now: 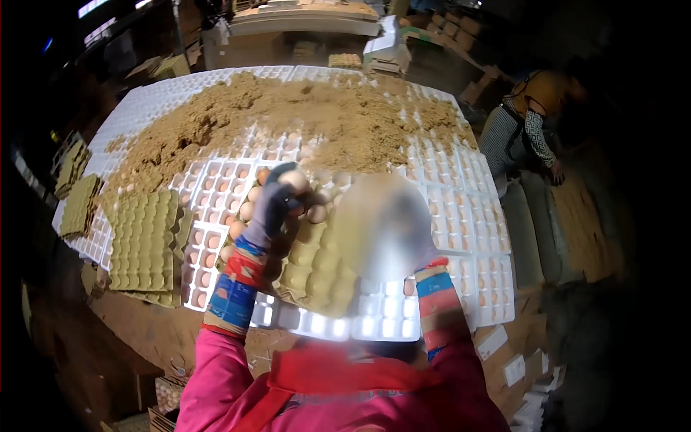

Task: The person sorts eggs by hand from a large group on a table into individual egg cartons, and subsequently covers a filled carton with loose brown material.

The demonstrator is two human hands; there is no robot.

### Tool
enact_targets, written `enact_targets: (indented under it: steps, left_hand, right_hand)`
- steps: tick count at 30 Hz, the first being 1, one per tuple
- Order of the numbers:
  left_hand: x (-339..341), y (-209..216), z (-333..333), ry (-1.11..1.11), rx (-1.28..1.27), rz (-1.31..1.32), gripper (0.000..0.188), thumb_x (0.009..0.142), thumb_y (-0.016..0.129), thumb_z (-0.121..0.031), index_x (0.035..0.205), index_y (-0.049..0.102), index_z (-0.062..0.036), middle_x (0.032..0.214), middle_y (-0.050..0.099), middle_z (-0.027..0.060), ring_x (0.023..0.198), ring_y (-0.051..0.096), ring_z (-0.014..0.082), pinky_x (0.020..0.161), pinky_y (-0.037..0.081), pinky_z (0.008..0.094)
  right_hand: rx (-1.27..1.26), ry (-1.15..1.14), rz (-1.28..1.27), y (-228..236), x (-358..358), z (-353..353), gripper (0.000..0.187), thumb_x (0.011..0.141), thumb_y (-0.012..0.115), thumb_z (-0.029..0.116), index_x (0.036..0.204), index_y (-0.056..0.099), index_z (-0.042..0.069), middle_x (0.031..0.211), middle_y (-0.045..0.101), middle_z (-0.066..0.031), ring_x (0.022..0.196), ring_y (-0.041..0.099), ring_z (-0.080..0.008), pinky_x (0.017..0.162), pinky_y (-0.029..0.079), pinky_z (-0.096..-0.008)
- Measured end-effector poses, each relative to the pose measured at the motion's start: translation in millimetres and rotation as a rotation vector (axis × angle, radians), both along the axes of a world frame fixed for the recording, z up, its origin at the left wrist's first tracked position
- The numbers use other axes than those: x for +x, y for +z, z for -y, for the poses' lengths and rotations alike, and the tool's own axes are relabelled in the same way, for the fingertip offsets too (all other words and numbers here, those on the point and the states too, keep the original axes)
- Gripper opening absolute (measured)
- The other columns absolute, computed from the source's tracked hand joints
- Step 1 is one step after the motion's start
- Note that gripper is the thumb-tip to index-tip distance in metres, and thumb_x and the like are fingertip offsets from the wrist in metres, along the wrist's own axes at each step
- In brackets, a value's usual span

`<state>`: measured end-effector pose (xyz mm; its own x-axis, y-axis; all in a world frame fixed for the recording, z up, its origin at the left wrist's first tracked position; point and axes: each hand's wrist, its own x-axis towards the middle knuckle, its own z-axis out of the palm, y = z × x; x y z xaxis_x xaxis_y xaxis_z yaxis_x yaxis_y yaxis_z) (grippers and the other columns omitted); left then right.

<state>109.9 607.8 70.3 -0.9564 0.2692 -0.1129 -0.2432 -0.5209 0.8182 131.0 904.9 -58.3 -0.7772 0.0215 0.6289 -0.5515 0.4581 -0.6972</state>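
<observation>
My left hand [272,209], in a dark glove, is closed around a pale egg [294,181]. It hovers over an olive pulp egg tray [306,277] whose far and left cells hold several brown eggs [246,211]; its near cells show bare. My right hand [407,223] is over the tray's right side, over white moulded trays [389,309]. A round blur covers this hand, so its fingers and anything in them are hidden. Striped cuffs wrap both wrists.
Egg-filled white trays [450,216] cover the table, with a loose brown sawdust-like heap [237,108] across the far side. Stacked pulp trays [142,241] stand at left. A co-worker [529,122] bends at right beside long grey sacks [522,230]. Cartons [389,47] lie beyond the table.
</observation>
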Motion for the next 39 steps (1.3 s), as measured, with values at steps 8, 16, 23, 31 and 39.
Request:
enact_targets:
  steps: [8,16,23,31,39]
  left_hand:
    - [-38,-82,18,-0.312,-1.832,-1.343,0.041,0.075,0.067,-0.025,0.114,0.061,-0.0135,0.112,0.057,0.0095,0.099,0.06,0.0295,0.076,0.051,0.04]
    - [-49,-12,42,-0.428,-0.067,-0.139,0.045,0.079,0.073,-0.019,0.12,0.063,-0.0016,0.103,0.066,0.0071,0.092,0.063,0.0164,0.083,0.052,0.028]
    - [-75,-37,-21,-0.402,-1.912,-1.17,0.043,0.07,0.076,-0.022,0.111,0.064,-0.0162,0.11,0.055,0.0115,0.114,0.055,0.0335,0.087,0.051,0.0467]
    - [-78,-37,-6,-0.132,-1.562,-0.967,0.038,0.069,0.079,-0.026,0.102,0.066,-0.0103,0.108,0.059,0.0173,0.092,0.063,0.037,0.08,0.054,0.0423]
    - [121,-55,-126,-0.501,-1.451,-0.989,0.051,0.072,0.079,-0.024,0.118,0.06,-0.016,0.121,0.053,0.0141,0.104,0.059,0.0336,0.085,0.053,0.0419]
  right_hand:
    - [0.446,-0.194,0.506,48,-16,68,0.053,0.084,0.066,0.021,0.134,0.052,0.009,0.112,0.064,-0.0104,0.089,0.066,-0.0206,0.077,0.054,-0.0333]
    - [-0.21,0.073,0.528,40,-32,67,0.052,0.082,0.068,0.029,0.131,0.056,0.016,0.117,0.061,-0.014,0.092,0.065,-0.0262,0.074,0.055,-0.0413]
    - [1.24,-0.385,0.565,69,-50,106,0.053,0.076,0.072,0.048,0.118,0.065,0.015,0.109,0.062,-0.0128,0.095,0.064,-0.028,0.084,0.051,-0.0427]
    - [0.583,-0.578,0.623,39,179,-97,0.056,0.078,0.078,0.042,0.117,0.064,0.004,0.104,0.066,-0.0123,0.093,0.065,-0.026,0.08,0.053,-0.0365]
    - [0.705,-0.763,0.855,-14,197,-68,0.052,0.074,0.076,0.042,0.118,0.064,0.016,0.118,0.053,-0.0135,0.102,0.058,-0.0311,0.086,0.048,-0.0427]
